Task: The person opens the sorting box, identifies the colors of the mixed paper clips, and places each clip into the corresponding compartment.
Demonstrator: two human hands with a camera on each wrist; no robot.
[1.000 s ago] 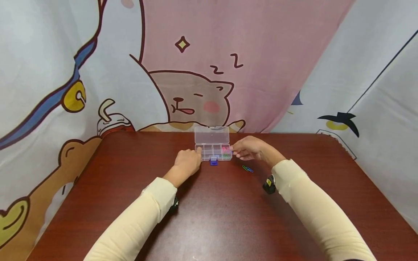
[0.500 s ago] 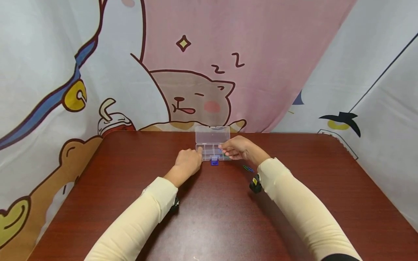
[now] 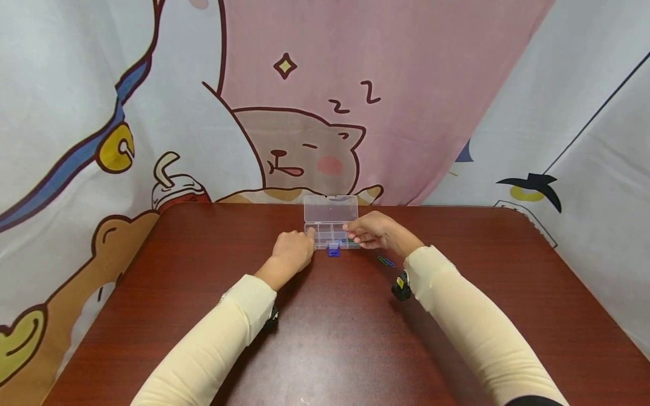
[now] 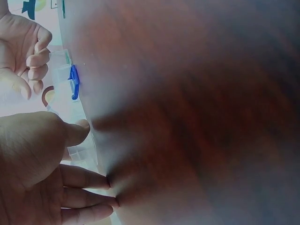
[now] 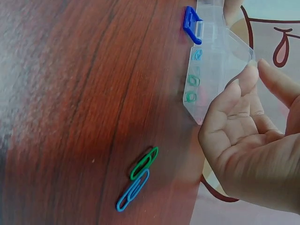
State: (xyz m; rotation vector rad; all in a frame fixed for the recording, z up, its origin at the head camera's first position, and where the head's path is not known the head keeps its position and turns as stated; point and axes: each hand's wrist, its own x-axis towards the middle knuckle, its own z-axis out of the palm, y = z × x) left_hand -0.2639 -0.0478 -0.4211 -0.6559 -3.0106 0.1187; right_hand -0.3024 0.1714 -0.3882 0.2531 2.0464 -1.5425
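A clear plastic compartment box (image 3: 320,246) stands near the table's back edge with its lid (image 3: 330,210) raised. My left hand (image 3: 293,250) holds the box's left end, thumb at the front side and other fingertips down by the table. Over the right-hand compartments is my right hand (image 3: 373,229), thumb and index tips close together with nothing visible between them. Through the front wall show a blue paper clip (image 5: 197,55) and green paper clips (image 5: 193,79). The right hand hides part of the box's right end in the head view.
On the table (image 3: 325,338), right of the box, lie a green paper clip (image 5: 144,163) and a blue paper clip (image 5: 133,190), end to end. A blue latch (image 3: 333,251) hangs from the box's front. Behind the table hangs a printed curtain (image 3: 406,113).
My right hand has moved left from the box's right end to over its compartments. Blue seen at its fingertips half a second ago now shows lower, inside the box. The left hand stays put.
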